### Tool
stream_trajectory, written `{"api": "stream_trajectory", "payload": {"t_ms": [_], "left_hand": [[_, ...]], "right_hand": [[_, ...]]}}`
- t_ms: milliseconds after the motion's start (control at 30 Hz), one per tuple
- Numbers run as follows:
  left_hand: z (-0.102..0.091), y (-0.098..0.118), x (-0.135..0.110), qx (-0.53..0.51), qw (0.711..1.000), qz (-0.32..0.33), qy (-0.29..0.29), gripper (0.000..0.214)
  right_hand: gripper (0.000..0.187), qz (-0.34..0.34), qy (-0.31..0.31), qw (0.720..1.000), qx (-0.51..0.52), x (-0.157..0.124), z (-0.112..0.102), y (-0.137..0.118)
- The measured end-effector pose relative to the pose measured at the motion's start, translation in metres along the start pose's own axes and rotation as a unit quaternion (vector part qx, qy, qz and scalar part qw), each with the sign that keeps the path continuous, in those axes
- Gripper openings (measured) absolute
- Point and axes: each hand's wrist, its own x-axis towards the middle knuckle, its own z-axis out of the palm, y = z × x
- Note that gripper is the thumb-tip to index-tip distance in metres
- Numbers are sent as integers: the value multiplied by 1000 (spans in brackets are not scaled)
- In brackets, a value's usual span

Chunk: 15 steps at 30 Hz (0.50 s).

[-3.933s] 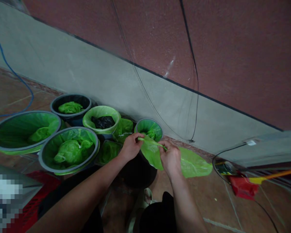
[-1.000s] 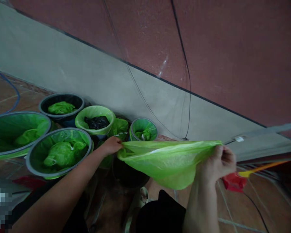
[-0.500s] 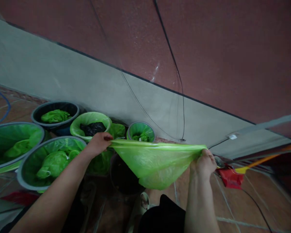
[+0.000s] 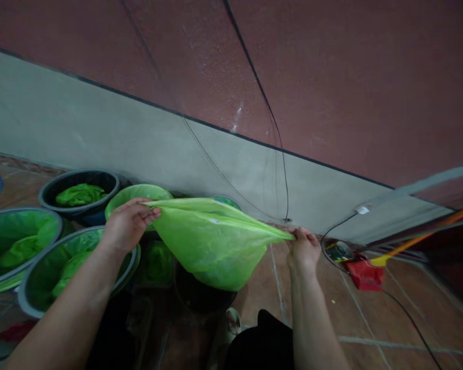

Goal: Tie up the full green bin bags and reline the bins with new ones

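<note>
I hold a light green plastic bag (image 4: 212, 241) stretched out between both hands, its mouth pulled wide and its body hanging down. My left hand (image 4: 126, 222) pinches the bag's left edge above the green-lined bins. My right hand (image 4: 303, 248) grips the right edge over the tiled floor. Below the bag stands a small black bin (image 4: 203, 294) without a liner.
Several bins with green liners (image 4: 42, 267) stand along the grey wall base at the left, one dark bin (image 4: 79, 191) behind them. A red object (image 4: 364, 275) and cables lie on the floor at the right. Thin wires run down the wall.
The bag went from a bunched strip between close hands to a wide stretched opening. Since half a second ago both hands rose and moved left, and the bag's mouth opened further.
</note>
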Motion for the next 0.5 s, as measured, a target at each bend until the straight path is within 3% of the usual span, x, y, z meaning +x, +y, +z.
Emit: {"api": "stream_trajectory", "payload": {"t_ms": [67,167,267,367,433,500], "left_hand": [[3,-2,-3,31,999,-3,-36,16],[5,-6,-8,60,996,-10,-67,24],[4,-7,-12,95,988,-3,-126,29],[3,-3,-18,141,976,19,-166,28],[2,1,-21,160,974,41,-158,25],[2,4,-21,169,974,55,-142,24]], "right_hand": [[34,-68,-7,997,-45,-12,6,-6],[53,-197,-132,954,-183,-39,18,-21],[82,-256,-316,837,-366,-64,30,-27],[97,-220,-399,706,-542,-73,37,-17],[85,-158,-406,650,-623,-71,41,-6],[57,-113,-412,616,-662,-68,44,4]]}}
